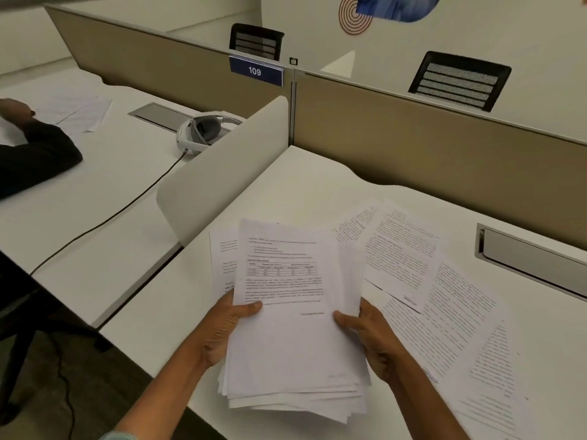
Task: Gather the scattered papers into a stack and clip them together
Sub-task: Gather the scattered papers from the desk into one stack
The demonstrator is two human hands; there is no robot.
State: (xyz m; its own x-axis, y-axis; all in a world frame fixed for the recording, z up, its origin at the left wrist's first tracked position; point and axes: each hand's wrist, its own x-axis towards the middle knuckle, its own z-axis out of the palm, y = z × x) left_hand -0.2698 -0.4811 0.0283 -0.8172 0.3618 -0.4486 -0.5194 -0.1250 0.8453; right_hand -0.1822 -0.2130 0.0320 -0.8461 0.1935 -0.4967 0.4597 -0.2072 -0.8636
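Stack [295,328] clamped between both hands, left [222,328] and right [374,338], at surface's near edge; loose sheets [444,296] lie rightward (right hand nearer).

White headset [203,130] with black cable [127,208] on neighbouring table [104,173]; beige partition [428,147]; blue sign "109" [255,71]; two black mesh chairs [459,81].

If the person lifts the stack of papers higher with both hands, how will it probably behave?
The stack of papers will probably flop, since it is thin loose sheets held only at the sides by the left hand and right hand. Sheets may slide apart: the lower edges are already fanned and uneven, and no clip is visible.
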